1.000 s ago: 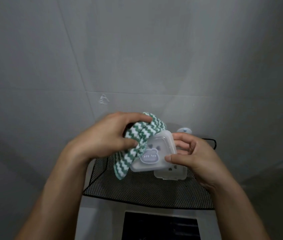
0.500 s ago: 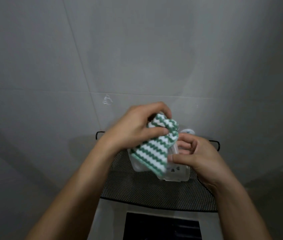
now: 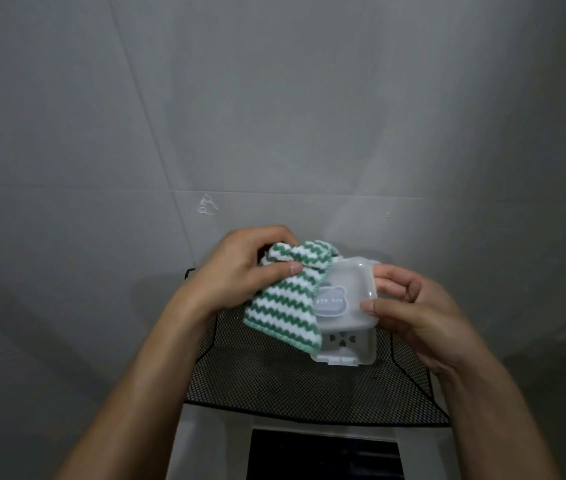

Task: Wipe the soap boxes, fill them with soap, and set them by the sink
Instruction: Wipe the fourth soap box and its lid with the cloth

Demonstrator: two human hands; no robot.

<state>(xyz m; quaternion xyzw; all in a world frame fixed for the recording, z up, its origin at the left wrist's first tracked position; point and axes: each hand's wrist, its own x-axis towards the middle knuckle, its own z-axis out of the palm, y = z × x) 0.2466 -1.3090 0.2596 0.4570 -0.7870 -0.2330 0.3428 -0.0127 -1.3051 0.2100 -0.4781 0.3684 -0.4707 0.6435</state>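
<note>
A translucent white soap box with a bear-shaped label on its lid is held up in front of the tiled wall. My right hand grips its right side, thumb on the lid edge and fingers behind. My left hand is shut on a green-and-white zigzag-striped cloth, which lies against the box's left side and covers part of the lid. The box's lower half shows small heart-shaped holes and a clasp at the bottom edge.
Below the hands hangs a black mesh basket fixed against the grey tiled wall. Under it sits a white surface with a dark rectangular opening. A small clear blob sticks to the wall.
The cloth has slid back to the left off the lid, so the bear label shows again. My right hand still holds the box in about the same place.
</note>
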